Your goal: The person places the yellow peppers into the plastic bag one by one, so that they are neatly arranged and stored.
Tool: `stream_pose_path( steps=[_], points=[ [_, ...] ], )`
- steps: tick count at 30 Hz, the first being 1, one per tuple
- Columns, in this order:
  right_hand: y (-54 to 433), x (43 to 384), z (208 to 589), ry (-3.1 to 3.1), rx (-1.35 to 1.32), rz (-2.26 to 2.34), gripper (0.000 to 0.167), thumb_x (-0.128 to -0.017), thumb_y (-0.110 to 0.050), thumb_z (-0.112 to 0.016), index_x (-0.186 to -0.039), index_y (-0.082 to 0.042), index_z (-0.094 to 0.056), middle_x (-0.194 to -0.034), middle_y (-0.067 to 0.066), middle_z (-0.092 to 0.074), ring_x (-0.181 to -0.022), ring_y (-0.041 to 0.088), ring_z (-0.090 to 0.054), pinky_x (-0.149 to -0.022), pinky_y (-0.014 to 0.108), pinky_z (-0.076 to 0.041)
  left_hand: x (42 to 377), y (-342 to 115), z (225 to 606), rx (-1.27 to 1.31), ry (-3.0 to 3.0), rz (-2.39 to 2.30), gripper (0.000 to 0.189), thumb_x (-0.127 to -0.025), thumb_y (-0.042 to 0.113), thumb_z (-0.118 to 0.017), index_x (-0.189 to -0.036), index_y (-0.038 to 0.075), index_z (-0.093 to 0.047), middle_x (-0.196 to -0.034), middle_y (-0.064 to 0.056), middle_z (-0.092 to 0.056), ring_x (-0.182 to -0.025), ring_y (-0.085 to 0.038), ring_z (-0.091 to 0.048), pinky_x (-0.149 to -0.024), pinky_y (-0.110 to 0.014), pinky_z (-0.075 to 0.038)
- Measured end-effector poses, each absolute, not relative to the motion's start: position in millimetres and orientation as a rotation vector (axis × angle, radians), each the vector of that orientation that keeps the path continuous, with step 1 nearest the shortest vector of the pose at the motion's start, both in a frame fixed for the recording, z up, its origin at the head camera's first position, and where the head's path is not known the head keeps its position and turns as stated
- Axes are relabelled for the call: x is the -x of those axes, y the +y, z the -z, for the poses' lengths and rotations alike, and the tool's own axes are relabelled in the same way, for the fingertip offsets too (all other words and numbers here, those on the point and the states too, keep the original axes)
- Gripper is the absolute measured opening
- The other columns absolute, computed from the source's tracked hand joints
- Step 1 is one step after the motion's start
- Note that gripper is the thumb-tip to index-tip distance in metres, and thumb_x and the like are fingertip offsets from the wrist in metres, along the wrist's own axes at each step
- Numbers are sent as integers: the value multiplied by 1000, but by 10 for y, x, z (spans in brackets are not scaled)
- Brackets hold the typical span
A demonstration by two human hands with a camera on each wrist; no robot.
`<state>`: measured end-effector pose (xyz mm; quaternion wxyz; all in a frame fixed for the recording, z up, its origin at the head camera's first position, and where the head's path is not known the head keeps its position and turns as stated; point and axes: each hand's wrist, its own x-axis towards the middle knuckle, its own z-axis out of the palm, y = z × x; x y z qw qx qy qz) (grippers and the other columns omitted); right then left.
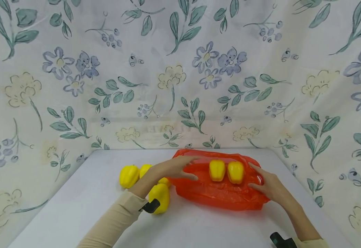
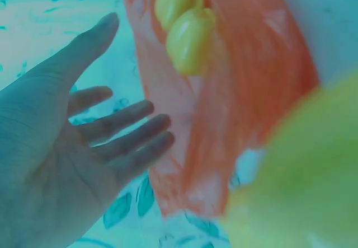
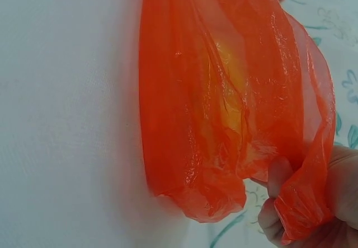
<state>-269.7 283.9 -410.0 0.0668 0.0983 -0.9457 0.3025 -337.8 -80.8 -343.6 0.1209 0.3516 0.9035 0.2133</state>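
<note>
Beige sleeve (image 1: 113, 220) nearest, above the table (image 1: 205, 227); the left hand's (image 1: 172, 168) grip is wide, near the red bag (image 1: 205, 196). The right hand's (image 1: 270, 186) grip holds its edge. Two yellow peppers (image 1: 217, 170) sit inside; other peppers (image 1: 129, 176) lie left.

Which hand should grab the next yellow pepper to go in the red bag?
Probably the left hand. It looks empty and is much closer to the loose yellow peppers. The right hand is at the other end, gripping the red bag, so it could help steady it.
</note>
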Motion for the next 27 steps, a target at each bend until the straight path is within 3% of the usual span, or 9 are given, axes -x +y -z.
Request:
stream_pose_path(
  steps=[4, 12, 18, 22, 27],
  points=[
    [2835, 2694, 4081, -2838, -304, -898, 78, -84, -15, -76, -151, -9, -35, -137, 31, -50, -107, 40, -57, -71, 38, -62, 3274, -1093, 3441, -997, 2717, -667, 76, -84, 53, -71, -149, 42, -33, -145, 8, -50, -133, -19, -46, -103, -45, -49],
    [2842, 2676, 4071, -2860, -282, -909, 79, -84, -16, -76, -151, -10, -35, -136, 30, -51, -99, 32, -59, -69, 35, -61, 3052, -1649, 3601, -979, 2877, -828, 76, -85, 49, -72, -150, 30, -38, -137, -2, -55, -124, -24, -53, -97, -50, -53],
    [2862, 2702, 4079, -2824, -326, -875, 78, -84, -15, -76, -151, -10, -36, -135, 30, -53, -102, 35, -59, -69, 36, -61, 2904, -1920, 3720, -960, 2924, -861, 71, -86, 46, -72, -147, 25, -43, -137, -5, -56, -121, -25, -57, -95, -49, -54],
    [2870, 2710, 4080, -2817, -333, -860, 78, -83, -15, -76, -150, -9, -36, -133, 30, -54, -98, 33, -60, -67, 34, -61, 2841, -2032, 3839, -966, 2904, -804, 72, -85, 50, -71, -145, 18, -46, -132, -5, -60, -117, -25, -59, -95, -46, -55],
    [2870, 2700, 4090, -2829, -327, -869, 78, -83, -15, -77, -150, -9, -36, -132, 31, -54, -92, 29, -60, -65, 32, -61, 2779, -2100, 3988, -930, 2893, -741, 77, -81, 58, -71, -144, 20, -48, -130, -1, -60, -115, -17, -58, -97, -45, -54]
  ],
)
